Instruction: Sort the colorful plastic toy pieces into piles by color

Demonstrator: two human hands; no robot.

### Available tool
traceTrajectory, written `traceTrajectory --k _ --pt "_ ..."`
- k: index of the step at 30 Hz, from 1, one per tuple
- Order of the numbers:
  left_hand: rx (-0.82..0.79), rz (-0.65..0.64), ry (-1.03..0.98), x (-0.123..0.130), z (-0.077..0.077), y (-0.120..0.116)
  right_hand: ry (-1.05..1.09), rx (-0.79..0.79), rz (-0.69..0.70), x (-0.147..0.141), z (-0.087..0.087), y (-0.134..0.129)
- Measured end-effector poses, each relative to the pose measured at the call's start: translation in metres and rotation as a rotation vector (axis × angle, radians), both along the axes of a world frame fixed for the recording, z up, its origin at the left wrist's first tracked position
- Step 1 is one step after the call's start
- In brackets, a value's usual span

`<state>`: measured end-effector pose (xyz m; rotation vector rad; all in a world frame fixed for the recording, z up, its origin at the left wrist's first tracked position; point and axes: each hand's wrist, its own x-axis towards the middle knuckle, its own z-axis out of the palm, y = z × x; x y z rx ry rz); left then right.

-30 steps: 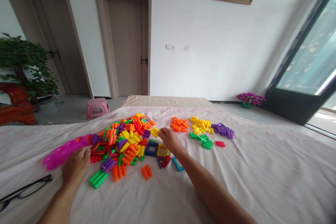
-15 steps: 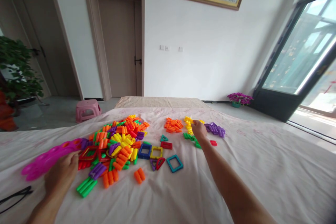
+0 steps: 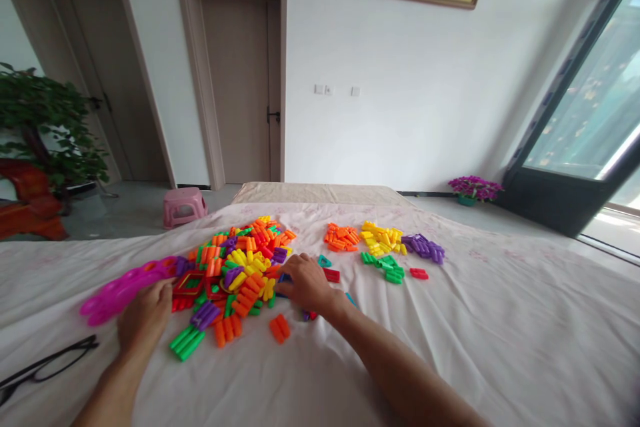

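Note:
My left hand point(image 3: 145, 317) rests at the left edge of the heap of plastic blocks point(image 3: 250, 260), fingers curled; whatever they may hold is hidden. Its fingertips are close to a red square frame point(image 3: 189, 284) and a magenta plastic piece point(image 3: 127, 290). My right hand point(image 3: 307, 283) is over the heap's right edge with its fingers apart and bent downward. It covers most of a blue square frame point(image 3: 284, 283). Farther back lie sorted groups: orange blocks point(image 3: 341, 238), yellow blocks point(image 3: 383, 238), purple blocks point(image 3: 424, 249), green blocks point(image 3: 385, 265) and a red block point(image 3: 419, 273).
Black-framed glasses point(image 3: 55, 363) lie at the near left of the cloth-covered table point(image 3: 500, 333). An orange block point(image 3: 280, 328) sits apart in front of the heap. A pink stool point(image 3: 184, 207) and a flower pot point(image 3: 467, 201) stand on the floor beyond.
My right hand has moved left from the yellow group to the heap's right edge, leaving the yellow blocks. My left hand stays beside the heap. The view has turned slightly left.

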<state>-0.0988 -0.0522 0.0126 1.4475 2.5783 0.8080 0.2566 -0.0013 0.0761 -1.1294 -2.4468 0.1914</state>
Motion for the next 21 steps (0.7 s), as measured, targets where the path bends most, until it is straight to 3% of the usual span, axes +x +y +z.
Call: traceTrajectory --k 5,10,15,21 --pt "0.019 -0.002 0.009 0.001 0.001 0.000 -0.121 0.039 -0.006 -0.024 -0.005 -0.012" --pt "0.024 -0.004 0.024 0.003 0.004 -0.002 -0.078 0.059 -0.060 -0.017 -0.001 -0.007" --pt "0.023 -0.023 0.004 0.003 0.004 -0.003 0.161 -0.054 -0.227 0.022 0.006 0.012" --pt "-0.006 -0.011 0.013 -0.007 -0.006 0.002 0.456 -0.153 -0.598 0.103 -0.014 0.057"
